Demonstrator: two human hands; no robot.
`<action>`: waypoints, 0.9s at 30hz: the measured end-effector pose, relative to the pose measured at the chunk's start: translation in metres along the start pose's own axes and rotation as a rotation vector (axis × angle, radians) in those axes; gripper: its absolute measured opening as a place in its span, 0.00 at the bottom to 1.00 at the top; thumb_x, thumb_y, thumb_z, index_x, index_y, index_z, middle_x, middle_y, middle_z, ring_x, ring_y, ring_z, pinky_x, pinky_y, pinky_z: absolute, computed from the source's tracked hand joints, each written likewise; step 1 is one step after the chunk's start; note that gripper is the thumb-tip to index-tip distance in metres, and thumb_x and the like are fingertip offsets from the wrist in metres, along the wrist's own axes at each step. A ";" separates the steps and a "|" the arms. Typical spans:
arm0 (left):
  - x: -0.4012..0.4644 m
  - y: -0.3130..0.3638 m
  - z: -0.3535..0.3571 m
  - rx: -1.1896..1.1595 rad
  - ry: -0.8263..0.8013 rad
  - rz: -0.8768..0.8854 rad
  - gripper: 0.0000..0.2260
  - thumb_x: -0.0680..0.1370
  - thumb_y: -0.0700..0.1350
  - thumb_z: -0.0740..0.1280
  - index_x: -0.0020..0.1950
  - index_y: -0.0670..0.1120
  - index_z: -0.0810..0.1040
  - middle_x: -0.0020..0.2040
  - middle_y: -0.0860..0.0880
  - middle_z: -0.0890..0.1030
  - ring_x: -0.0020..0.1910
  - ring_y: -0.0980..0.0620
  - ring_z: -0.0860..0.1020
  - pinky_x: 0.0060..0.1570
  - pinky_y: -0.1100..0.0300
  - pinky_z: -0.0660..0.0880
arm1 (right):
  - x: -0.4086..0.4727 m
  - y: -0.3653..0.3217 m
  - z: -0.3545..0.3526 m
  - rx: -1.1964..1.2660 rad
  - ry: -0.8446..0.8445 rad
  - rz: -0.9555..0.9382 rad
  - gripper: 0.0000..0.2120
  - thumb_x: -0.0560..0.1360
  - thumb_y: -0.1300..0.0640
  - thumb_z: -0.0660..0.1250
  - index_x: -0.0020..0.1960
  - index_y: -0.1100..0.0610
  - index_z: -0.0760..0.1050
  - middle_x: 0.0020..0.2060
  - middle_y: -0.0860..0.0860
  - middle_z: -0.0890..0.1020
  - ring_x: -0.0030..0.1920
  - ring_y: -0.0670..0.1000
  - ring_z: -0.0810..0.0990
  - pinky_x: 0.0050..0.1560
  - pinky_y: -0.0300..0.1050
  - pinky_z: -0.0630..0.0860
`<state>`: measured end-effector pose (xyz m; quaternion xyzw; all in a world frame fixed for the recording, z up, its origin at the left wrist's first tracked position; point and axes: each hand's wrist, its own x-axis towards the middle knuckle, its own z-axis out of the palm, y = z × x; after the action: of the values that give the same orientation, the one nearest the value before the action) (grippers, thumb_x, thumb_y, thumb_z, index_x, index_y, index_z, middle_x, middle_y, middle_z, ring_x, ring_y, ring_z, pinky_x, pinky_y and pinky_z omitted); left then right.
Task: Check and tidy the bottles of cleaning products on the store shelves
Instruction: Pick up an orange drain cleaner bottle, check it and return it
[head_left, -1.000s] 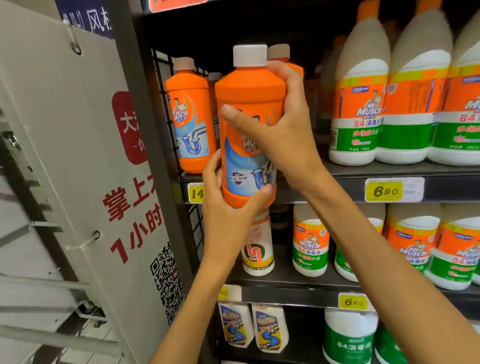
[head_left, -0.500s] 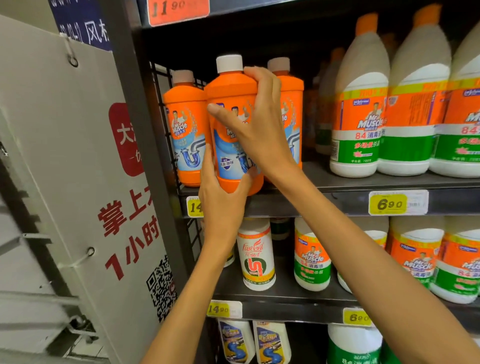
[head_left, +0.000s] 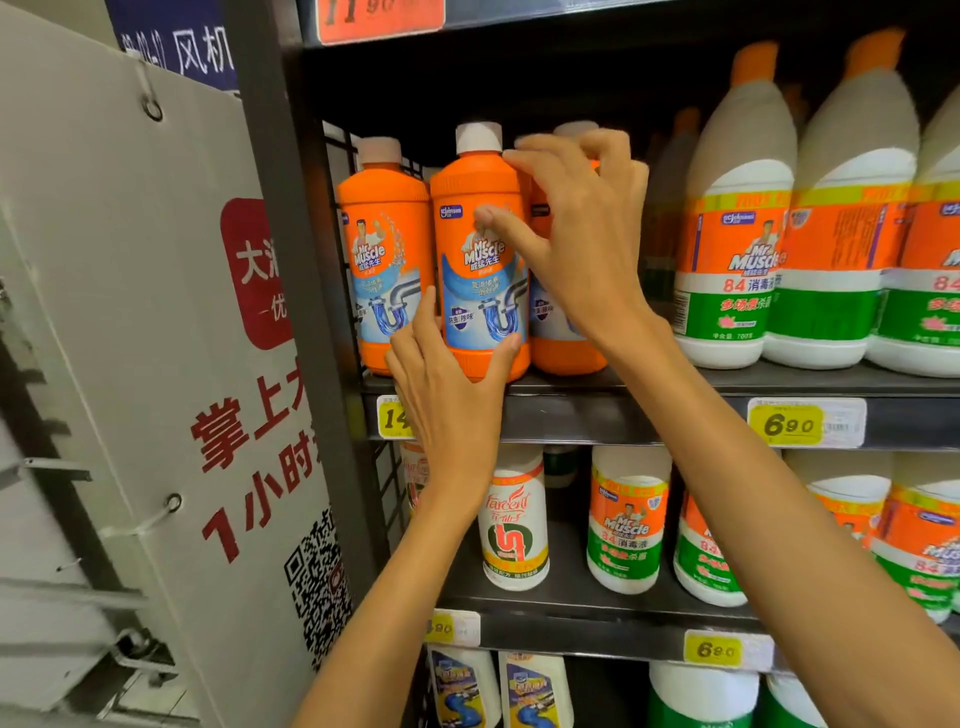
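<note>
1. crowding both sides of the middle orange bottle (head_left: 480, 260): two more orange bottles (head_left: 384, 249); white bottles (head_left: 737, 228) further right.
2. upright on the shelf (head_left: 649, 382).
3. left hand (head_left: 452, 395) cupping its base; right hand (head_left: 582, 234) loosely curled, fingertips touching its shoulder and label.

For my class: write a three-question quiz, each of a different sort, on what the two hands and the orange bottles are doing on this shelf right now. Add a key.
1. True or false: the middle orange bottle stands on the shelf.
2. Which hand cups that bottle's base? A. left hand B. right hand C. neither
3. Fill in: the caps on the orange bottles are ____.

Key
1. True: its base rests on the shelf, between two other orange bottles.
2. A: the left hand's thumb and fingers curl round the base; the right hand's fingertips touch the shoulder and label.
3. White.
</note>
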<state>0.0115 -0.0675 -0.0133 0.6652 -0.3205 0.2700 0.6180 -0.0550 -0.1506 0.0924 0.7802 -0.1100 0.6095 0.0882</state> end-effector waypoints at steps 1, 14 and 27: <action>0.000 0.000 0.000 0.002 0.008 0.005 0.33 0.72 0.55 0.72 0.72 0.45 0.63 0.65 0.45 0.69 0.64 0.51 0.65 0.60 0.64 0.62 | 0.002 0.002 0.003 -0.059 -0.026 -0.012 0.28 0.74 0.36 0.59 0.64 0.54 0.75 0.65 0.52 0.74 0.67 0.56 0.68 0.61 0.48 0.59; -0.002 -0.003 0.005 0.226 -0.020 0.027 0.34 0.71 0.53 0.73 0.73 0.44 0.63 0.65 0.42 0.69 0.64 0.45 0.67 0.58 0.55 0.65 | 0.003 0.007 0.017 -0.054 -0.046 0.057 0.27 0.75 0.40 0.61 0.67 0.55 0.72 0.68 0.57 0.69 0.72 0.58 0.62 0.68 0.50 0.54; -0.021 0.024 0.001 0.072 -0.018 0.123 0.26 0.74 0.44 0.70 0.70 0.41 0.66 0.66 0.41 0.70 0.66 0.45 0.67 0.66 0.55 0.64 | -0.019 0.039 0.007 1.011 -0.159 0.745 0.18 0.74 0.50 0.70 0.58 0.55 0.68 0.51 0.52 0.81 0.47 0.45 0.83 0.42 0.37 0.78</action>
<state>-0.0209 -0.0669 -0.0137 0.6683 -0.3565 0.3129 0.5731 -0.0640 -0.1888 0.0719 0.6777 -0.0788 0.5159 -0.5180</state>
